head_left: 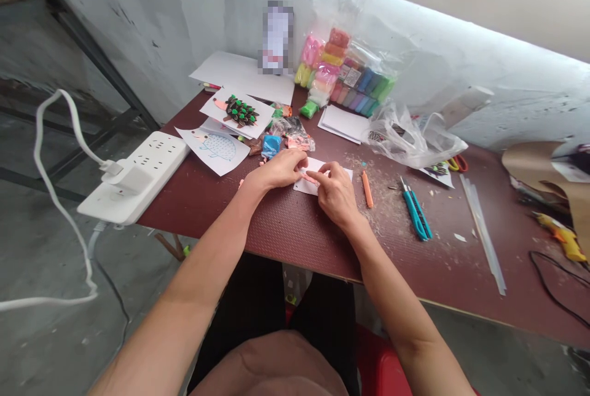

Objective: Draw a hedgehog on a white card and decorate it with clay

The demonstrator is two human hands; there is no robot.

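Note:
A small white card [303,188] lies near the table's front edge, with a strip of pink clay [308,179] on it. My left hand [286,170] rests at the card's left side, fingers curled together and the thumb close to the clay. Whatever is between those fingertips is too small to make out. My right hand [337,194] reaches over the card from the right. Its index finger stretches out onto the pink clay while the other fingers curl in. Just right of it lies an orange stick-like tool [367,189].
Hedgehog pictures [216,150], clay packets [271,146] and bagged coloured clay [322,73] sit behind. Rightward are a teal utility knife [416,210], glue sticks [483,233], scissors [458,163], a plastic bag [415,138] and a yellow glue gun [562,236]. A power strip [138,178] stands left.

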